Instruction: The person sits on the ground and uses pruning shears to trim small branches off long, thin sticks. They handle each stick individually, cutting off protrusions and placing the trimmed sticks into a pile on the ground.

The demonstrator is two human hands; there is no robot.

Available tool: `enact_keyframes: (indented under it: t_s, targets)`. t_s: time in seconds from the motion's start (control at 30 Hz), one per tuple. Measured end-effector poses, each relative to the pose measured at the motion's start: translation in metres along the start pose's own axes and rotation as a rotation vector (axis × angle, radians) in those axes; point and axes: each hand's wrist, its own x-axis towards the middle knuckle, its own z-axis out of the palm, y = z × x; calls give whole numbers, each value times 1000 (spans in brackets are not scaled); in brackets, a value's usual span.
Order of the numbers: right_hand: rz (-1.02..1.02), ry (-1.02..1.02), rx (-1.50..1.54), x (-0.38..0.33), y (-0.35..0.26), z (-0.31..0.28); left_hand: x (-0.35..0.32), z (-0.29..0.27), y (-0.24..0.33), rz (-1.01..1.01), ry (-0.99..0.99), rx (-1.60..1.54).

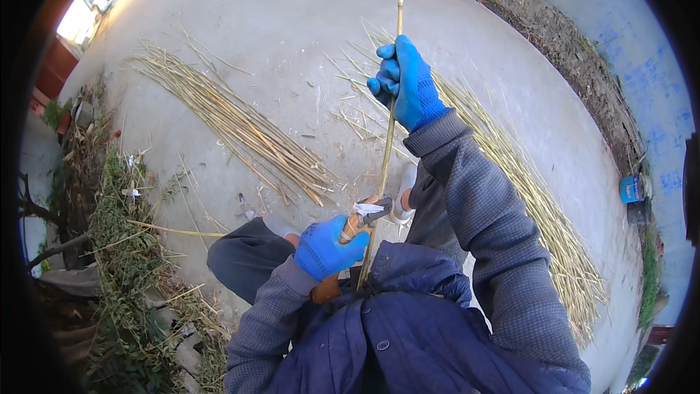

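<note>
While the blue-gloved right hand (405,84) closes around a long thin yellow cane stalk (386,138) held out ahead, the blue-gloved left hand (328,248) grips orange-handled pruning shears (357,222) beside the stalk's lower part, over the lap. Two bundles of cut dry stalks (240,128) lie on the grey concrete floor (277,22).

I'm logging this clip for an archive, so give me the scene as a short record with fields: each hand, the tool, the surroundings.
left hand: blue-gloved left hand grips orange-handled pruning shears
right hand: blue-gloved right hand holds the long thin yellow cane higher up
shears: blades at the cane, near the person's lap
ground: grey concrete floor
piles: loose bundle of dry yellow stalks at left, larger heap of stalks at right
edge: green weeds and debris on the left
</note>
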Motion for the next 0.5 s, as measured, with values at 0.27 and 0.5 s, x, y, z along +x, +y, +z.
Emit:
enact_keyframes:
  t_s: [0.27, 0.5]
  targets:
    - [-48, -7, -7, 17, -12, -11, -25, 13, -24, 0, -63, 151]
    - [91, -33, 76, -7, 12, 23, 36, -39, 33, -12, 64, -238]
